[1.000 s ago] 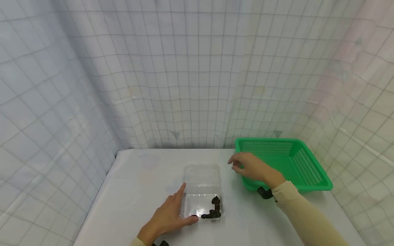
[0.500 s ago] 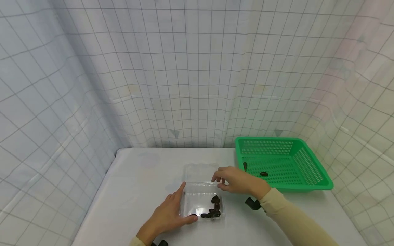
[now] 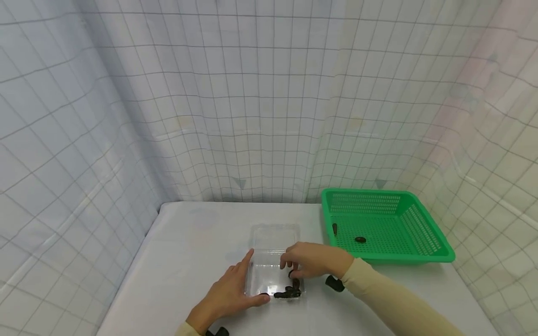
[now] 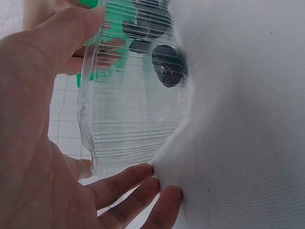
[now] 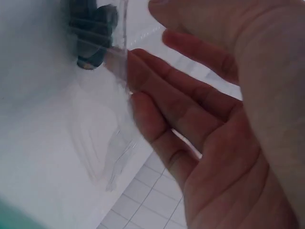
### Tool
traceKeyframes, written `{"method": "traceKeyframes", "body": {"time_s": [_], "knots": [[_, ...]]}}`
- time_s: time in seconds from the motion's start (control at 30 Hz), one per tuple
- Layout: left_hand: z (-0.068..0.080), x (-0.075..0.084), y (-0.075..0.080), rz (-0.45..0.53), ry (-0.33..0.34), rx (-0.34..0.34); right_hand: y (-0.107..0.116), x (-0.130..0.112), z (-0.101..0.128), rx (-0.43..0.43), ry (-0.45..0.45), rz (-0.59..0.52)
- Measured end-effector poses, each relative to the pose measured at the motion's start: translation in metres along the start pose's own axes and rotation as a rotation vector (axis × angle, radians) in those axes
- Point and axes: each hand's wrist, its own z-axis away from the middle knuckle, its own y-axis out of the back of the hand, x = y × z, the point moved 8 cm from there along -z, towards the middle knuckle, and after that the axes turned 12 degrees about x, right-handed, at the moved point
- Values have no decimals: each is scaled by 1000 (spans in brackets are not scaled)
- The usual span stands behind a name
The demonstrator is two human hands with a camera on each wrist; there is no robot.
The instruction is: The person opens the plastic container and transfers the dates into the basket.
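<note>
A clear plastic clamshell box point(image 3: 269, 277) lies on the white table with its lid folded back. Several dark brown, oblong, date-like pieces point(image 3: 287, 293) sit along its front and right sides; their exact kind is unclear. My left hand point(image 3: 229, 291) rests against the box's left side, index finger along the side and thumb at the front edge. In the left wrist view its other fingers extend near the tablecloth. My right hand point(image 3: 313, 259) reaches over the box's right side, fingers bent down beside a dark piece point(image 3: 291, 274). Its thumb and fingers look apart in the right wrist view.
A green slotted plastic basket point(image 3: 435, 238) stands at the table's right rear. Inside it lie an oval dark piece point(image 3: 360, 239) and a slim dark piece point(image 3: 334, 228). White grid-patterned curtains point(image 3: 269, 116) enclose the table at the back and sides.
My right hand has moved left and down from the basket's near left edge into the box. Two dark pieces in the basket have come into sight. The left hand stays put.
</note>
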Motion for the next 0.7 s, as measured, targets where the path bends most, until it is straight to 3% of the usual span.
{"method": "traceKeyframes", "body": {"time_s": [0.23,0.4,0.7], "knots": [[1,1,1,2,-8,-4,-14,-6,-12,-53,1,62],[1,1,1,4,-16,-8,-22,-7,-19,-69,20,-12],[0,0,-1,12,-21,-12,-30,0,-29,-57,-36,-191]]}}
